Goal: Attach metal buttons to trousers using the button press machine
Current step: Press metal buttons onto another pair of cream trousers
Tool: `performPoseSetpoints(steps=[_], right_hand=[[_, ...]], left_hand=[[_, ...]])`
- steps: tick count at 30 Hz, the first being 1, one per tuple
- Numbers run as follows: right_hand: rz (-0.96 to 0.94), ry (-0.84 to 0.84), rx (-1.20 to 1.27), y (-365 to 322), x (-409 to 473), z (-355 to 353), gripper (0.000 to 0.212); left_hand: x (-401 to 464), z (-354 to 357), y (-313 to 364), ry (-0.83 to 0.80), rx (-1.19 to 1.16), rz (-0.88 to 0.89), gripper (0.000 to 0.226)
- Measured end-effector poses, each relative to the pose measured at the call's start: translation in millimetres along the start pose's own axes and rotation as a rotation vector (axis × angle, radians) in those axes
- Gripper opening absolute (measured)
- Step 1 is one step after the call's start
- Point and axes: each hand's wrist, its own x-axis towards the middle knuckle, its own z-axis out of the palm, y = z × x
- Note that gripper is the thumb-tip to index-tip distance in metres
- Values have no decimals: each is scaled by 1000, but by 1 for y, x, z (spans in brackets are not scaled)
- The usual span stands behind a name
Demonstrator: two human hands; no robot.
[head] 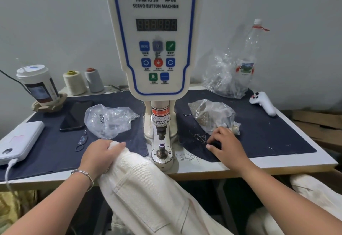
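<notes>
Two hands work the press: the left hand (pixel 99 154) clutches the trousers (pixel 148 188) just left of the die (pixel 162 146), while the right hand (pixel 224 143), fingers loosely spread, reaches toward the button bag (pixel 212 114) just beyond it.

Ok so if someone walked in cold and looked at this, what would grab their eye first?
First the tall white servo button machine standing dead centre, its blue-edged panel of coloured keys facing the viewer. Next the cream trousers bunched in the foreground, gripped by the left hand just left of the machine's lower die. Then the right hand on the dark mat, beside a clear bag of small metal parts.
</notes>
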Motion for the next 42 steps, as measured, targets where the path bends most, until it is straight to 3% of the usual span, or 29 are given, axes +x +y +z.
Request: performPoseSetpoints(steps=[5,9,13,18,42], right_hand=[[4,17,23,-5,0,-3,4],[12,146,376,-42,-3,-10,10],[-83,39,586,-96,-4,2,7],[-153,-21,503,-116,3,11,5],[-138,-7,463,-127,6,9,10]], left_hand=[[1,-1,1,5,12,6,61],[0,-1,-1,10,13,-4,60],[0,-1,1,8,20,-26,57],[0,-1,2,12,18,-26,58],[1,0,1,9,18,24,56]])
